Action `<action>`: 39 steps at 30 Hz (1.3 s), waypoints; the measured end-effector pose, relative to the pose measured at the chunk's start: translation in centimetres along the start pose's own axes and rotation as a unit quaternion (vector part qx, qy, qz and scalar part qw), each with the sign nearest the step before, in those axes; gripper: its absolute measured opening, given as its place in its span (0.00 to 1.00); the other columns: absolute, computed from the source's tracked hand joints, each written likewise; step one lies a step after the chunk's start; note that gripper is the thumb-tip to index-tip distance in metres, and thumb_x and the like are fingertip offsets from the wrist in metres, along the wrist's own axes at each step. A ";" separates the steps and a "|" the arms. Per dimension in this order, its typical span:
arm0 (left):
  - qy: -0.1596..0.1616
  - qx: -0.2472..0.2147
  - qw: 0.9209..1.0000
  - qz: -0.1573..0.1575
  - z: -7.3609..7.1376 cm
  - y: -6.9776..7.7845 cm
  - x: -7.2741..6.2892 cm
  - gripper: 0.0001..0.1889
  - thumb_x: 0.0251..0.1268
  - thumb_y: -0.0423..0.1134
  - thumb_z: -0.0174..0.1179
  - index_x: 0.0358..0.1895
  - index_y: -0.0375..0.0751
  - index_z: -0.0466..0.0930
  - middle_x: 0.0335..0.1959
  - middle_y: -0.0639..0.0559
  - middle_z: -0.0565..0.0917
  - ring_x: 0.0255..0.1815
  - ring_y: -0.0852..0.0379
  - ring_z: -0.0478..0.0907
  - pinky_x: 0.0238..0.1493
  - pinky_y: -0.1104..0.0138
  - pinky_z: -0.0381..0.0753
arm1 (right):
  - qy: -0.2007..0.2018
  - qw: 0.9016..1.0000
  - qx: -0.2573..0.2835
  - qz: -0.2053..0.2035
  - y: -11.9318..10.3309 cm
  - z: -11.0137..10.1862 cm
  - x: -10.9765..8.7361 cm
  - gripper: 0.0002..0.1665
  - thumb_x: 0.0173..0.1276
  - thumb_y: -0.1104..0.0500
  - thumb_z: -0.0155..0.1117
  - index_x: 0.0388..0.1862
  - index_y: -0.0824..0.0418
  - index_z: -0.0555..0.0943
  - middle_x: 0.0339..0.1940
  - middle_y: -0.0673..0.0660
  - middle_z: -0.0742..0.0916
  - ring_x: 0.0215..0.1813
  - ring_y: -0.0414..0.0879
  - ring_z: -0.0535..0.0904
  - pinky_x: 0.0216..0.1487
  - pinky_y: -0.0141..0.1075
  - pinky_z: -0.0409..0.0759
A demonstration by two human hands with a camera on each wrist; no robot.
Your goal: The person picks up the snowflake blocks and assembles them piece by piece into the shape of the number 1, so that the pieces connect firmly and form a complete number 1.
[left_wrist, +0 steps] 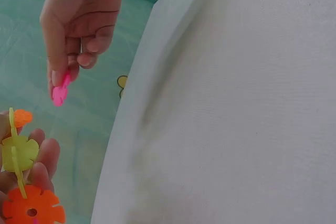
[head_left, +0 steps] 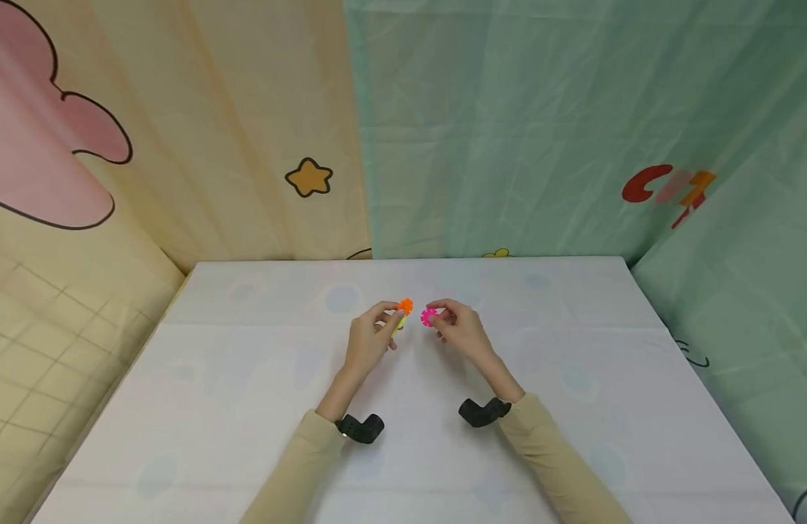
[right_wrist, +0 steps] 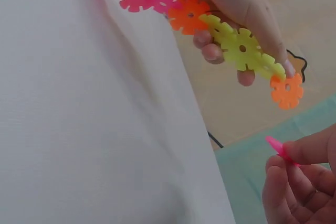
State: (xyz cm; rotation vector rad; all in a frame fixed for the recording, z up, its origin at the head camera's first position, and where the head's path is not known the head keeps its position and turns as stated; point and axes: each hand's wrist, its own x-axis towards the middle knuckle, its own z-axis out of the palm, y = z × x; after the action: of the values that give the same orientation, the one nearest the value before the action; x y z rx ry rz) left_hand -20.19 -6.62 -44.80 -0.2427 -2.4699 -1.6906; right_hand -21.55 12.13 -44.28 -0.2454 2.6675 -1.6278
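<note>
My left hand [head_left: 365, 342] holds a chain of interlocking snowflake discs, notched round the rim. In the right wrist view the chain runs from pink discs [right_wrist: 128, 1] through an orange disc [right_wrist: 181, 19] and yellow discs [right_wrist: 247, 61] to an orange end disc [right_wrist: 281, 95], near the left fingertips. My right hand [head_left: 467, 335] pinches a single pink disc [head_left: 427, 317] between thumb and fingers. This disc is apart from the chain, a short gap to the right of the orange end. The left palm is partly hidden behind the chain.
Both hands are above a table with a white cloth [head_left: 246, 407]. Behind it hang a yellow curtain [head_left: 246, 109] and a green curtain [head_left: 508, 131] with printed shapes. A black wrist camera [head_left: 362, 429] sits on the left wrist, another black camera [head_left: 482, 413] on the right.
</note>
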 end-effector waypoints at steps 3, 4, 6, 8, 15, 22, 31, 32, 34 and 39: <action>0.003 0.005 1.000 0.007 0.1 0.1 -0.1 0.13 0.68 0.47 0.58 0.48 0.45 0.82 0.31 0.39 0.85 0.18 0.38 0.80 0.15 0.72 0.68 | 0.027 0.999 0.028 -0.016 -0.4 -0.4 0.1 0.14 0.67 0.63 0.61 0.51 0.63 0.81 0.27 0.62 0.81 0.24 0.48 0.79 0.27 0.29 0.79; 0.004 0.007 1.000 0.009 0.2 0.2 -0.2 0.13 0.68 0.47 0.58 0.48 0.45 0.82 0.31 0.39 0.85 0.18 0.39 0.80 0.15 0.72 0.67 | 0.035 0.999 0.035 -0.021 -0.5 -0.5 0.2 0.14 0.67 0.63 0.61 0.51 0.63 0.81 0.27 0.62 0.81 0.23 0.48 0.79 0.27 0.28 0.78; 0.004 0.010 1.000 0.012 0.3 0.3 -0.2 0.12 0.68 0.46 0.58 0.47 0.44 0.82 0.31 0.40 0.85 0.19 0.40 0.81 0.15 0.73 0.66 | 0.048 0.997 0.051 -0.032 -0.6 -0.6 0.3 0.14 0.68 0.63 0.61 0.51 0.64 0.81 0.28 0.66 0.81 0.23 0.47 0.78 0.27 0.27 0.79; 0.000 0.013 1.000 0.014 0.4 0.5 -0.3 0.12 0.68 0.45 0.58 0.47 0.44 0.82 0.31 0.40 0.85 0.19 0.40 0.81 0.15 0.73 0.66 | 0.060 0.996 0.061 -0.037 -0.8 -0.6 0.3 0.13 0.68 0.62 0.61 0.51 0.63 0.81 0.29 0.68 0.82 0.22 0.44 0.78 0.27 0.26 0.79; -0.004 0.028 0.999 0.020 1.1 0.8 -0.5 0.10 0.68 0.45 0.58 0.44 0.44 0.82 0.30 0.43 0.86 0.19 0.42 0.81 0.16 0.73 0.64 | 0.093 0.991 0.085 -0.034 -1.3 -0.4 0.5 0.13 0.68 0.60 0.61 0.51 0.62 0.81 0.32 0.71 0.82 0.23 0.42 0.78 0.28 0.25 0.79; -0.005 0.038 0.999 0.029 1.4 1.1 -0.5 0.10 0.69 0.44 0.58 0.43 0.42 0.82 0.30 0.45 0.86 0.19 0.44 0.81 0.16 0.73 0.65 | 0.106 0.989 0.091 -0.040 -1.6 -0.2 0.5 0.13 0.68 0.60 0.62 0.49 0.64 0.82 0.31 0.71 0.84 0.22 0.41 0.78 0.28 0.25 0.79; -0.001 0.055 0.998 0.043 2.0 1.6 -0.4 0.10 0.68 0.44 0.58 0.43 0.42 0.82 0.31 0.45 0.86 0.18 0.45 0.81 0.15 0.73 0.66 | 0.121 0.986 0.105 -0.043 -1.8 0.0 0.6 0.13 0.66 0.60 0.64 0.48 0.65 0.82 0.28 0.69 0.84 0.19 0.40 0.78 0.26 0.25 0.79; 0.001 0.059 0.997 0.044 2.1 1.7 -0.4 0.10 0.69 0.44 0.58 0.43 0.42 0.82 0.31 0.46 0.86 0.18 0.45 0.81 0.15 0.73 0.66 | 0.123 0.986 0.108 -0.042 -1.8 0.0 0.6 0.14 0.66 0.60 0.65 0.48 0.65 0.82 0.28 0.70 0.84 0.19 0.40 0.78 0.26 0.25 0.79; 0.005 0.070 0.996 0.047 2.2 1.7 -0.4 0.09 0.69 0.43 0.58 0.42 0.42 0.82 0.31 0.46 0.85 0.18 0.47 0.81 0.15 0.73 0.66 | 0.129 0.984 0.114 -0.039 -1.8 0.1 0.5 0.14 0.66 0.61 0.65 0.48 0.66 0.82 0.27 0.70 0.84 0.19 0.41 0.79 0.25 0.25 0.78; 0.010 0.091 0.994 0.059 2.6 1.8 -0.5 0.09 0.69 0.43 0.57 0.42 0.42 0.81 0.27 0.43 0.85 0.17 0.49 0.81 0.18 0.73 0.68 | 0.148 0.979 0.138 -0.034 -2.1 0.4 0.3 0.12 0.65 0.63 0.65 0.45 0.68 0.83 0.24 0.69 0.83 0.18 0.42 0.78 0.24 0.26 0.79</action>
State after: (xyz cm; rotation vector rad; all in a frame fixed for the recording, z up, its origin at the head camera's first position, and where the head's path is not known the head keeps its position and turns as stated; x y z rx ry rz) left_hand -19.40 -3.54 -44.21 -0.3404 -2.5208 -1.4045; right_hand -21.54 10.83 -42.60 -0.0980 2.6028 -2.1868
